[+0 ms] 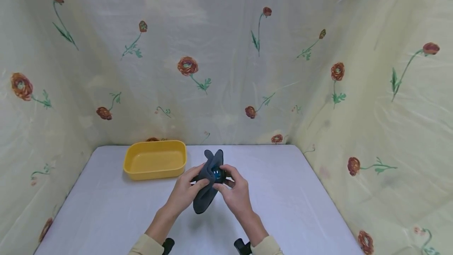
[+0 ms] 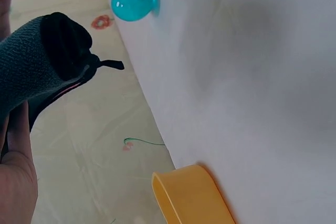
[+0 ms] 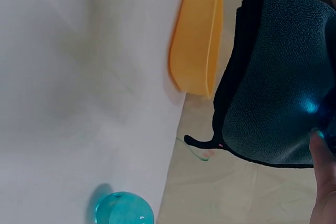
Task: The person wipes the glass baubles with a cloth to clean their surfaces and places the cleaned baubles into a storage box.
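Observation:
My left hand (image 1: pixel 186 190) grips a folded dark grey-green cloth (image 1: pixel 204 199) with a black border, held up over the table. A dark, shiny, rounded blue object (image 1: pixel 218 174) sits against the cloth, pinched between the fingers and thumb of my right hand (image 1: pixel 236 192). The cloth's folds cover part of it, so its kind cannot be told. In the right wrist view, blue light glints on the fleecy cloth (image 3: pixel 273 82) near my right thumb, and a small loop sticks out from its corner. A turquoise, see-through ball-like piece (image 2: pixel 131 1) lies on the table beyond the cloth.
A yellow rectangular tray (image 1: pixel 155 176) stands at the back left of the white-covered table (image 1: pixel 283 204). Pale flowered sheeting (image 1: pixel 226 89) hangs behind the table and along both sides.

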`<state>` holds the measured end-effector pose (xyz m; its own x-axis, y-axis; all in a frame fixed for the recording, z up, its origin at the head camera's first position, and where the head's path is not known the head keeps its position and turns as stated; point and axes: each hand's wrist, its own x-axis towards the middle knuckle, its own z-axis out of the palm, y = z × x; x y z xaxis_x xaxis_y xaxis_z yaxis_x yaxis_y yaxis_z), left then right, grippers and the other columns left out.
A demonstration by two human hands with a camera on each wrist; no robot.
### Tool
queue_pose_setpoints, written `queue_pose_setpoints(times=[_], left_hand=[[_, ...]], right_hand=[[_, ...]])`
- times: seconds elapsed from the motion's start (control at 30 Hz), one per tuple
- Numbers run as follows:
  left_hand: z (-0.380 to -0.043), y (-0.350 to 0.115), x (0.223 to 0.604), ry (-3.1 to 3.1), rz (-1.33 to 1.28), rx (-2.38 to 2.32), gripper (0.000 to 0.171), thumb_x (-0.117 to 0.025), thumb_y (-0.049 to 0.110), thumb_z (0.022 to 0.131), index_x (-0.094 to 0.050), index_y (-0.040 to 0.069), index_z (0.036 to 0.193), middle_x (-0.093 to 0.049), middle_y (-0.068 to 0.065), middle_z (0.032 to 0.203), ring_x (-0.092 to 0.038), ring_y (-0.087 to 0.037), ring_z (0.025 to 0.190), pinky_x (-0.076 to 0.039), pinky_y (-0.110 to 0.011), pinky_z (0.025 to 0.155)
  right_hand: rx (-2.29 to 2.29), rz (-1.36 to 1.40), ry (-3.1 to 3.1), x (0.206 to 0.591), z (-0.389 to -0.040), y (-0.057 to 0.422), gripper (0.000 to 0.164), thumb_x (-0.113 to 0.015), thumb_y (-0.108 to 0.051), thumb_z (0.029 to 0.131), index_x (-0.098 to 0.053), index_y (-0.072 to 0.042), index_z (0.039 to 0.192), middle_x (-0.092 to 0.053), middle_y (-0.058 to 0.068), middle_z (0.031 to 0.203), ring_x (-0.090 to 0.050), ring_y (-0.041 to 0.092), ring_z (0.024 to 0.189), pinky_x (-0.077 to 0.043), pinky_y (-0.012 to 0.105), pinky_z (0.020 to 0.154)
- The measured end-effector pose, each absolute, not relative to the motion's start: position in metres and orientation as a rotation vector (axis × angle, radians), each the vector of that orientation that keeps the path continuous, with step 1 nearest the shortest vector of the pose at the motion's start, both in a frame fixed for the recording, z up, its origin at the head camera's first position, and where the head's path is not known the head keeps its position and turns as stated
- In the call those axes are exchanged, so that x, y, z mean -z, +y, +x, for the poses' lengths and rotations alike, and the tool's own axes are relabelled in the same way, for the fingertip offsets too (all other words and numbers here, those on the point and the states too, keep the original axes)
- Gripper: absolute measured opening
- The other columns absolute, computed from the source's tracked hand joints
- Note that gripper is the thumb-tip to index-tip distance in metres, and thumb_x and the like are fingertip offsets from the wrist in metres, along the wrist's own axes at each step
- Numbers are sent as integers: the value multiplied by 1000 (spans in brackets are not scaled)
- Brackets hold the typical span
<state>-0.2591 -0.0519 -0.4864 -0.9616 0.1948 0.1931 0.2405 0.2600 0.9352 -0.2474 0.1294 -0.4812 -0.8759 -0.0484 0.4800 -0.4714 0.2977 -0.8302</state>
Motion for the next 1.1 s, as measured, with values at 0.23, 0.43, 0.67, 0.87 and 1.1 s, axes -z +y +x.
queue_pose_setpoints(times=[0.23, 0.43, 0.67, 0.87, 1.1], left_hand=[[-260, -52, 482, -2454, -414, 1827, 48, -66, 38, 94, -53, 40, 141, -61, 9, 136, -57, -18, 123, -54, -48, 100], [-258, -53, 481, -2455, -409, 1850, 46, -66, 39, 94, -55, 39, 139, -63, 9, 133, -58, -19, 121, -54, -50, 99], [-259, -55, 483, -2455, -416, 1863, 48, -67, 43, 92, -57, 39, 138, -64, 9, 131, -58, -20, 120, -53, -50, 99], [-260, -54, 485, -2477, -421, 1855, 48, -68, 45, 91, -57, 38, 138, -66, 8, 127, -59, -20, 119, -53, -51, 100], [-262, -53, 483, -2466, -446, 1855, 48, -68, 47, 91, -58, 39, 137, -67, 9, 126, -59, -19, 118, -54, -49, 99]], right_hand=[[-1555, 497, -2175, 479, -249, 128, 56, -80, 8, 77, -61, -12, 126, -64, 6, 126, -63, 22, 114, -58, 29, 91], [-1553, 507, -2138, 480, -248, 126, 58, -80, 12, 73, -63, -12, 122, -65, 7, 126, -64, 24, 117, -58, 36, 91], [-1533, 509, -2142, 481, -247, 123, 56, -78, 19, 69, -62, -1, 118, -64, 17, 126, -63, 33, 117, -57, 42, 92], [-1480, 523, -2138, 484, -245, 123, 59, -80, 19, 67, -63, -9, 115, -62, 8, 119, -64, 25, 111, -56, 36, 94], [-1364, 531, -2146, 483, -245, 121, 57, -82, 15, 68, -63, -16, 112, -56, 1, 112, -63, 16, 108, -55, 32, 97]])
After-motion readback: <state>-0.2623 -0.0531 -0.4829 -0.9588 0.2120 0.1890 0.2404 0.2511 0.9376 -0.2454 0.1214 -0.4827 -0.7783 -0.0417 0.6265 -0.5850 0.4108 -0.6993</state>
